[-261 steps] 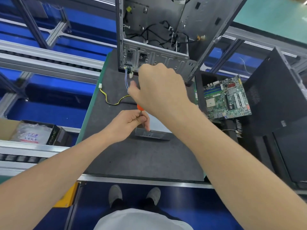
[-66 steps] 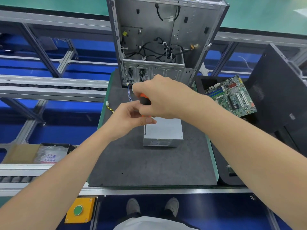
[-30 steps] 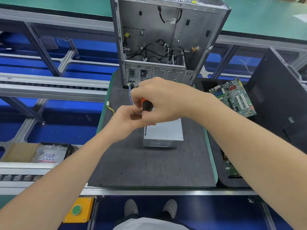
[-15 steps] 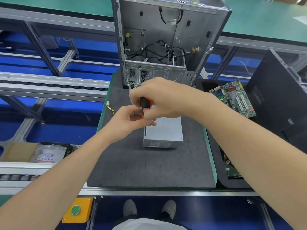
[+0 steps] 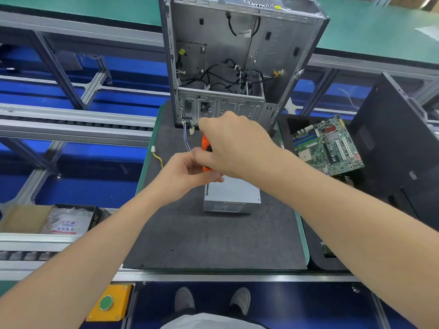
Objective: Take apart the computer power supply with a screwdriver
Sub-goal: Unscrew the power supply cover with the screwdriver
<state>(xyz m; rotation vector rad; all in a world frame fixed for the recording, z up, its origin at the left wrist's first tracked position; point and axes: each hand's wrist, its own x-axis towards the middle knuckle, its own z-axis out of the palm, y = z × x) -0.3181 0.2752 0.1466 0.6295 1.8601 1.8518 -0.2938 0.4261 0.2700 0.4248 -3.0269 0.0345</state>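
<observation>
Turned screwdriver (image 5: 205, 144) stands at power supply (image 5: 235, 193) left edge

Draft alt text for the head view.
A right hand grips an orange-handled screwdriver, a left hand pinches it lower, tip on a grey power supply on a mat. An open computer case stands behind, a motherboard to the right.

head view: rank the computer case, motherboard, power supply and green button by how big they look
1. computer case
2. motherboard
3. power supply, partly covered, so its place against the motherboard is unsure
4. green button
</observation>
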